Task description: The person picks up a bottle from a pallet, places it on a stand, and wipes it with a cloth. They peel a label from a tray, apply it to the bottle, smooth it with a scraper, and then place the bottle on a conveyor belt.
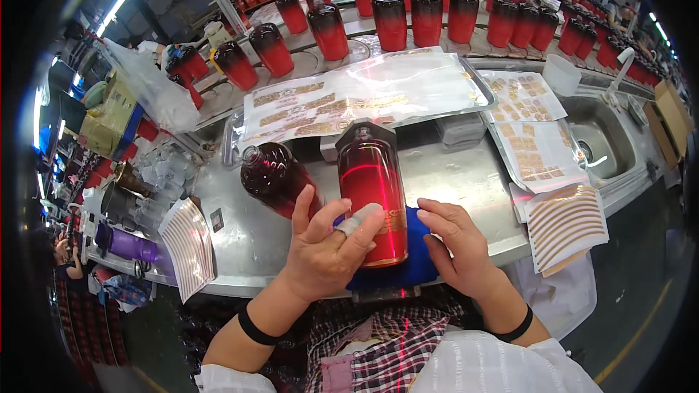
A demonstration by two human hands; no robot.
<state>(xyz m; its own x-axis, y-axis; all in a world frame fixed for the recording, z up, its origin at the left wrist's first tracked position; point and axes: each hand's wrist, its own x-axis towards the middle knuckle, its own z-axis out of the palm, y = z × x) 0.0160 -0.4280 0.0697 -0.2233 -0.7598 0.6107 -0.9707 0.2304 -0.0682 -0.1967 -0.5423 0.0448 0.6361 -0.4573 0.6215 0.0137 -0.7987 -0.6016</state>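
Head view: two hands worked on a red bottle at a steel bench.

The red bottle (371,200) lay on a blue pad (419,258) at the near edge of the bench (466,175). The left hand (324,247) rested on the bottle's lower part, fingers pressed against a gold band there, one fingertip taped. The right hand (459,244) lay open on the pad, just beside the bottle, gripping nothing. A second dark red bottle (277,175) lay to the left. Sheets of gold stickers (539,153) lay to the right.
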